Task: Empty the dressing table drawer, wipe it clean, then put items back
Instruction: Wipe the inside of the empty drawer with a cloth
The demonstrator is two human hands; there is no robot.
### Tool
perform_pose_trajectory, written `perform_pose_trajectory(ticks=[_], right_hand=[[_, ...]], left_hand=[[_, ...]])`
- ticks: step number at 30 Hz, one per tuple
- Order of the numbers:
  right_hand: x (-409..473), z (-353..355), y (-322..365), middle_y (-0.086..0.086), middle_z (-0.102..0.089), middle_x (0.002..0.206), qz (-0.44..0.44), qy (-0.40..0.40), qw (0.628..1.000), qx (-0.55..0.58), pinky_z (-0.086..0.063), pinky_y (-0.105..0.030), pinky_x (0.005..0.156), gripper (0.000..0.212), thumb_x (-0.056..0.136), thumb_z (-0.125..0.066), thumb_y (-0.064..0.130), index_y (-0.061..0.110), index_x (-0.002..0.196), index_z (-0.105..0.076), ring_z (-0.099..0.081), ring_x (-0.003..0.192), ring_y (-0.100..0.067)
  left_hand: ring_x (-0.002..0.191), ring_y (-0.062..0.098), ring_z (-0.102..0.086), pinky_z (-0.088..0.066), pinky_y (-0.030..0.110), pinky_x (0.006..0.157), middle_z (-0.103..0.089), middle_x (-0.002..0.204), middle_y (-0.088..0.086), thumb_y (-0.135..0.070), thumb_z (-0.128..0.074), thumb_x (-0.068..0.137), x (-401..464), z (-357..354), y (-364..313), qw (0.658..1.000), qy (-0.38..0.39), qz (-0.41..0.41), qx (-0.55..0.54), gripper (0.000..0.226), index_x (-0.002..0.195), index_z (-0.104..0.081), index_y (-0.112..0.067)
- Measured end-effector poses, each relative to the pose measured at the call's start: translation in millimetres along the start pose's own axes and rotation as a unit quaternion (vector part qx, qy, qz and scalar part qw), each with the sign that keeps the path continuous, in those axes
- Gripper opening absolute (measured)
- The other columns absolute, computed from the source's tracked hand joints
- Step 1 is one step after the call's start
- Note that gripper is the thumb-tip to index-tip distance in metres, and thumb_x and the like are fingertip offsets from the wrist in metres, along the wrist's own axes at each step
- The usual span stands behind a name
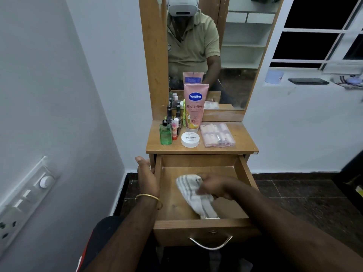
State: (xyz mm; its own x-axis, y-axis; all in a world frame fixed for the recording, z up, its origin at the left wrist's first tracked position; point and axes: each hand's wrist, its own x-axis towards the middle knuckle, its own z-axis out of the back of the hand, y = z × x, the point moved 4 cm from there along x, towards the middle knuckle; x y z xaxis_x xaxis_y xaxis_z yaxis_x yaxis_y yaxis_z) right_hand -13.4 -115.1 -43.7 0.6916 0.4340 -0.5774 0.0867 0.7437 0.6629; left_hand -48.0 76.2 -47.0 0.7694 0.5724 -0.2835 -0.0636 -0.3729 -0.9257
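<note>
The wooden drawer [243, 169] is pulled out under the dressing table top [235, 146], and only a cloth lies in it. My right hand [214, 186] presses a white cloth with grey stripes [196, 201] against the drawer floor. My left hand [147, 175] rests on the drawer's left wall, fingers apart. On the top stand a pink Vaseline tube [195, 107], a white nail polish remover jar [190, 139], a green bottle [165, 133], several small dark bottles [173, 114] and a clear pink box of nails [217, 135].
A mirror [225, 55] rises behind the table top. A grey wall with a switch panel [25, 197] stands close on the left. A window ledge [308, 83] with a phone and a cup is at the right. The floor is dark tile [304, 193].
</note>
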Motion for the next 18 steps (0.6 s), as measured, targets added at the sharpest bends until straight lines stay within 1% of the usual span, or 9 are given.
perform_pose_trajectory(ticks=[2, 4, 6, 7, 8, 10, 13, 16, 18], right_hand=[[18.9, -6.8, 12.2, -0.009, -0.065, 0.097, 0.006, -0.06, 0.995, 0.084, -0.05, -0.03, 0.062, 0.029, 0.09, -0.048, -0.002, 0.017, 0.108, -0.06, -0.063, 0.079, -0.022], [38.1, -14.8, 26.3, -0.013, -0.066, 0.094, 0.0, -0.1, 0.986, 0.131, -0.051, -0.027, 0.057, 0.027, 0.09, -0.045, -0.004, 0.008, 0.108, -0.061, -0.066, 0.071, -0.021], [53.4, -23.7, 39.7, -0.014, -0.065, 0.088, -0.005, -0.109, 0.982, 0.155, -0.053, -0.026, 0.049, 0.024, 0.09, -0.048, -0.002, 0.005, 0.109, -0.061, -0.066, 0.061, -0.018], [60.9, -29.6, 45.5, -0.014, -0.065, 0.09, -0.006, -0.104, 0.983, 0.153, -0.057, -0.029, 0.051, 0.024, 0.089, -0.052, 0.001, 0.005, 0.111, -0.062, -0.068, 0.064, -0.02], [68.0, -36.3, 50.2, -0.014, -0.067, 0.093, 0.003, -0.101, 0.986, 0.13, -0.059, -0.031, 0.053, 0.024, 0.087, -0.056, 0.005, 0.006, 0.11, -0.064, -0.069, 0.071, -0.024], [76.4, -43.5, 59.2, -0.014, -0.069, 0.099, 0.053, -0.124, 0.991, 0.001, -0.055, -0.028, 0.059, 0.019, 0.086, -0.057, 0.011, 0.009, 0.102, -0.066, -0.07, 0.085, -0.029], [76.9, -51.7, 64.0, -0.015, -0.066, 0.114, 0.098, -0.154, 0.966, -0.185, -0.045, -0.029, 0.08, 0.02, 0.086, -0.06, 0.016, 0.008, 0.104, -0.063, -0.062, 0.106, -0.032], [63.5, -59.4, 64.1, -0.016, -0.061, 0.116, 0.108, -0.12, 0.951, -0.265, -0.047, -0.033, 0.083, 0.028, 0.086, -0.064, 0.013, 0.004, 0.113, -0.061, -0.059, 0.106, -0.031], [52.2, -65.9, 64.1, -0.019, -0.064, 0.107, 0.12, -0.055, 0.944, -0.302, -0.048, -0.034, 0.079, 0.023, 0.085, -0.066, 0.01, -0.001, 0.106, -0.066, -0.062, 0.098, -0.032]], left_hand=[[0.136, 0.025, -0.043, -0.034, 0.05, 0.114, -0.042, 0.151, 0.005, -0.067, -0.018, 0.096, -0.5, 0.6, 0.1, 1.0, -0.006, 0.011, -0.012, 0.079, 0.145, -0.043, -0.011], [0.134, 0.025, -0.045, -0.035, 0.05, 0.113, -0.045, 0.148, 0.004, -0.068, -0.019, 0.095, 0.9, -0.2, 1.0, 1.0, -0.005, 0.017, -0.014, 0.078, 0.142, -0.045, -0.012], [0.124, 0.023, -0.052, -0.037, 0.047, 0.112, -0.055, 0.135, 0.003, -0.066, -0.019, 0.097, 3.9, -0.7, 2.5, 1.0, 0.008, 0.004, -0.017, 0.07, 0.129, -0.054, -0.015], [0.116, 0.02, -0.056, -0.039, 0.044, 0.11, -0.059, 0.124, 0.001, -0.063, -0.019, 0.098, 3.1, -1.4, 1.9, 1.0, 0.015, 0.002, -0.022, 0.063, 0.119, -0.056, -0.017], [0.111, 0.018, -0.057, -0.041, 0.041, 0.108, -0.06, 0.118, 0.0, -0.061, -0.019, 0.099, 2.0, -2.4, 1.1, 0.999, 0.018, 0.002, -0.03, 0.06, 0.115, -0.057, -0.017], [0.12, 0.022, -0.055, -0.04, 0.044, 0.11, -0.057, 0.13, 0.006, -0.064, -0.021, 0.097, 4.3, -2.8, 4.5, 0.999, 0.025, 0.01, -0.039, 0.07, 0.129, -0.053, -0.011], [0.128, 0.026, -0.051, -0.038, 0.049, 0.111, -0.052, 0.141, 0.007, -0.075, -0.023, 0.088, 7.7, -1.9, 8.7, 0.999, 0.02, 0.017, -0.03, 0.085, 0.141, -0.047, -0.012], [0.128, 0.025, -0.051, -0.039, 0.05, 0.11, -0.051, 0.142, 0.005, -0.079, -0.022, 0.083, 11.7, -0.6, 12.3, 1.0, 0.015, 0.006, -0.008, 0.089, 0.14, -0.048, -0.015], [0.13, 0.024, -0.049, -0.038, 0.051, 0.111, -0.049, 0.145, 0.004, -0.076, -0.021, 0.088, 14.6, 0.9, 14.1, 1.0, 0.007, -0.002, 0.001, 0.084, 0.141, -0.048, -0.016]])
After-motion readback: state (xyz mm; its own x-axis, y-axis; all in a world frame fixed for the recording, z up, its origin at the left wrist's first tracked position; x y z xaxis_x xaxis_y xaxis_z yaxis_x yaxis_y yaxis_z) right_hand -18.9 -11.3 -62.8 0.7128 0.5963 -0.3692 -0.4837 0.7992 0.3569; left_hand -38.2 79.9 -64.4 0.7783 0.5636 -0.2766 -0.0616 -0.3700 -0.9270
